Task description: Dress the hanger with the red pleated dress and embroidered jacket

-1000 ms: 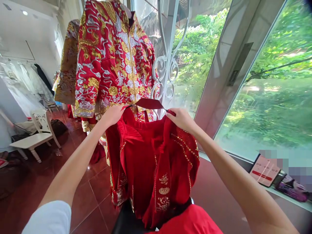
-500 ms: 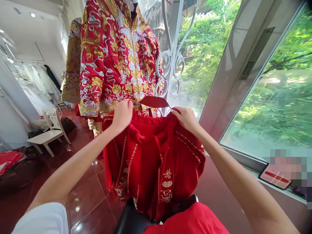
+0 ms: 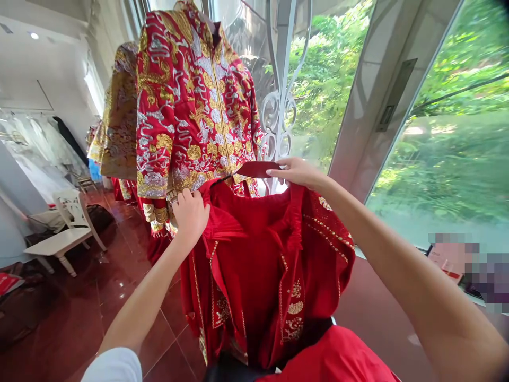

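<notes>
Garment of red velvet [image 3: 254,254] is held up near the middle of the scene, its gathered top edge uppermost and its gold-trimmed panels hanging below. Its left top corner is gripped by the left hand [image 3: 191,212], whose fingers are closed over the cloth. By the right hand [image 3: 300,174], the right end of a dark red hanger [image 3: 254,169] is pinched between thumb and fingers; the garment's right top corner is placed just below that hand, and whether the cloth is also touched by it cannot be told. The hanger is positioned above the garment's top edge, its left end near the left hand. On the far side, an embroidered jacket [image 3: 207,106] is hung beside scrolled metalwork [image 3: 282,63]. A white chair [image 3: 66,236] is seen at far left, and red fabric [image 3: 330,358] is spread at the near edge, right of the middle.
</notes>
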`<state>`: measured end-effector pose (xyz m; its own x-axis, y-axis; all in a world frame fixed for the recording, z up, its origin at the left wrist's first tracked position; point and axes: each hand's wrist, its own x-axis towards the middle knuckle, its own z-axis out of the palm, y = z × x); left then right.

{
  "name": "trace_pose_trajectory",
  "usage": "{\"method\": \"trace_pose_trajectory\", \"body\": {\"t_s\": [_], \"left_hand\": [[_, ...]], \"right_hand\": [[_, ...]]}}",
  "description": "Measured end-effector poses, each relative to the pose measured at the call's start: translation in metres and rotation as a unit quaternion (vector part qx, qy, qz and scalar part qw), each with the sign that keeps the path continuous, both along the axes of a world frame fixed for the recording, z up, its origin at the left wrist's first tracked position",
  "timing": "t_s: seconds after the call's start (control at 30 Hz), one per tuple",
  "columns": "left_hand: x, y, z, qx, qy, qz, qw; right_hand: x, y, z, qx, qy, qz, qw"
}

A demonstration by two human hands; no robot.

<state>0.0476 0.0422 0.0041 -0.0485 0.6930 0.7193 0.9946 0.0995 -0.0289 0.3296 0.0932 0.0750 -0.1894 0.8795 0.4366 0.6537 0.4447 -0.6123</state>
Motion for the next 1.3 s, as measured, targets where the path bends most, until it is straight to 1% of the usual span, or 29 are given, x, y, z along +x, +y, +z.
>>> {"method": "trace_pose_trajectory", "body": {"t_s": [0.07,0.13,0.17,0.23,0.3,0.33,0.37,0.4,0.43,0.47,0.57,0.6,0.63,0.7,0.73,0.77,0.83,0.87,0.9,0.93,0.97,1.0,1.03,1.07,1.1,1.17,1.2,1.23,1.3], "left_hand": [[-0.016,0.006,0.013,-0.047,-0.049,-0.027,0.997],[-0.028,0.016,0.032,-0.111,-0.152,-0.096,0.977],[-0.031,0.022,0.044,-0.143,-0.217,-0.142,0.955],[-0.032,0.035,0.072,-0.183,-0.355,-0.234,0.887],[-0.025,0.045,0.098,-0.175,-0.482,-0.291,0.808],[-0.019,0.047,0.108,-0.157,-0.526,-0.307,0.777],[-0.013,0.048,0.115,-0.135,-0.550,-0.320,0.759],[-0.006,0.048,0.117,-0.116,-0.553,-0.332,0.755],[0.000,0.045,0.114,-0.104,-0.533,-0.341,0.767],[0.006,0.042,0.107,-0.102,-0.491,-0.342,0.795],[0.020,0.030,0.065,-0.134,-0.275,-0.304,0.902],[0.023,0.027,0.050,-0.162,-0.201,-0.290,0.922],[0.026,0.025,0.037,-0.203,-0.142,-0.278,0.928],[0.029,0.023,0.025,-0.274,-0.085,-0.278,0.917],[0.030,0.024,0.027,-0.276,-0.083,-0.289,0.913],[0.030,0.027,0.032,-0.244,-0.087,-0.308,0.915],[0.028,0.036,0.050,-0.099,-0.084,-0.343,0.930],[0.026,0.044,0.059,-0.040,-0.072,-0.343,0.936],[0.024,0.052,0.068,-0.025,-0.055,-0.331,0.942],[0.020,0.062,0.074,-0.054,-0.038,-0.313,0.947],[0.016,0.071,0.077,-0.111,-0.025,-0.299,0.947],[0.011,0.080,0.078,-0.171,-0.022,-0.299,0.939],[0.006,0.087,0.078,-0.218,-0.028,-0.317,0.923],[0.002,0.092,0.075,-0.240,-0.039,-0.347,0.906],[-0.003,0.096,0.072,-0.235,-0.053,-0.380,0.893],[-0.007,0.097,0.064,-0.182,-0.091,-0.422,0.883],[-0.007,0.096,0.060,-0.146,-0.113,-0.424,0.887],[-0.005,0.094,0.055,-0.103,-0.139,-0.414,0.893],[0.003,0.089,0.046,0.016,-0.221,-0.362,0.905]], "right_hand": [[-0.007,0.003,0.006,-0.017,0.023,-0.021,0.999],[-0.011,0.003,0.008,-0.028,0.038,-0.043,0.998],[-0.012,0.003,0.008,-0.037,0.045,-0.046,0.997],[-0.013,0.001,0.007,-0.053,0.055,-0.046,0.996],[-0.015,-0.001,0.006,-0.060,0.061,-0.044,0.995],[-0.016,-0.002,0.005,-0.060,0.064,-0.047,0.995],[-0.018,-0.002,0.004,-0.058,0.066,-0.053,0.995],[-0.019,-0.003,0.004,-0.056,0.065,-0.060,0.994],[-0.020,-0.003,0.003,-0.053,0.061,-0.068,0.994],[-0.020,-0.002,0.003,-0.048,0.054,-0.075,0.995],[-0.019,-0.001,0.004,-0.004,0.002,-0.091,0.996],[-0.018,-0.001,0.004,0.024,-0.022,-0.097,0.995],[-0.016,-0.001,0.005,0.052,-0.048,-0.102,0.992],[-0.009,-0.003,0.004,0.095,-0.097,-0.100,0.986],[-0.005,-0.004,0.003,0.110,-0.117,-0.098,0.982],[0.000,-0.006,0.002,0.120,-0.132,-0.099,0.979],[0.011,-0.010,-0.002,0.121,-0.165,-0.108,0.973],[0.017,-0.012,-0.005,0.113,-0.183,-0.110,0.970],[0.022,-0.013,-0.007,0.104,-0.197,-0.107,0.969],[0.027,-0.015,-0.010,0.097,-0.204,-0.095,0.970],[0.030,-0.016,-0.012,0.097,-0.197,-0.077,0.973],[0.034,-0.016,-0.015,0.102,-0.175,-0.061,0.977],[0.036,-0.016,-0.017,0.111,-0.143,-0.050,0.982],[0.038,-0.015,-0.018,0.118,-0.107,-0.045,0.986],[0.039,-0.014,-0.020,0.121,-0.075,-0.045,0.989],[0.038,-0.011,-0.023,0.127,-0.017,-0.071,0.989],[0.037,-0.009,-0.025,0.140,0.012,-0.096,0.985],[0.034,-0.007,-0.027,0.161,0.042,-0.129,0.978],[0.025,-0.006,-0.033,0.220,0.090,-0.198,0.951]]}}
